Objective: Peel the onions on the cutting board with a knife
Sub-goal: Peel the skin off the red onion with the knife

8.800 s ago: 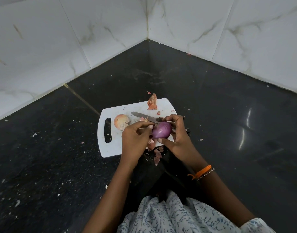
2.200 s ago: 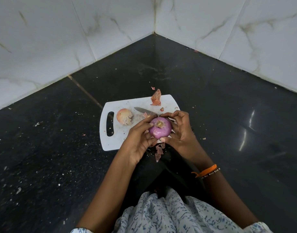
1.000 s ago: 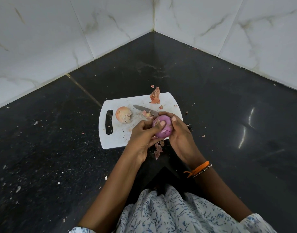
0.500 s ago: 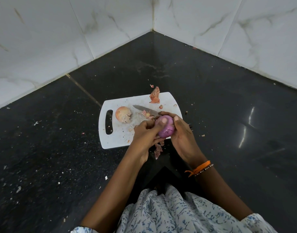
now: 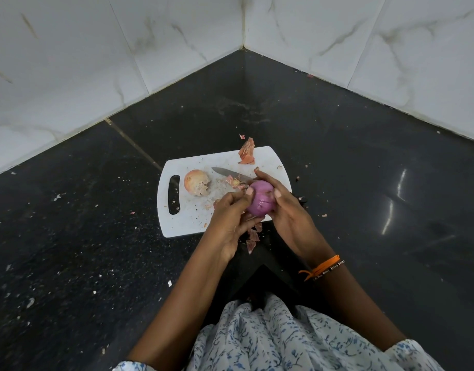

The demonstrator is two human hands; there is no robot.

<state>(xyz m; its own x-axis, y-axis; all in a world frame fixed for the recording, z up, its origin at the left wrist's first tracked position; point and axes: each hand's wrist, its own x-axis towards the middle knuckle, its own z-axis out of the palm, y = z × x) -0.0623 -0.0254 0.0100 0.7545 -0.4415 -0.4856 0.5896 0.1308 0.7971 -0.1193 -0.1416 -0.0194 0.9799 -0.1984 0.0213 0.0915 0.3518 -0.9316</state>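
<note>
A peeled purple onion is held between both hands above the near right edge of a white cutting board. The left hand is curled against the onion's left side, its thumb and fingertips pressed to the skin; the right hand is wrapped round the right side, its fingers arched over the top. A knife is laid flat on the board behind the onion, its blade pointed left and its handle hidden by the right hand. A second onion, unpeeled and pale orange, is seen beside the board's handle slot. Onion skins are scattered at the far edge of the board, and further scraps lie just below the hands. The board is set on a dark stone floor, near a corner of white marble-patterned walls. An orange wristband is worn on the right wrist.
</note>
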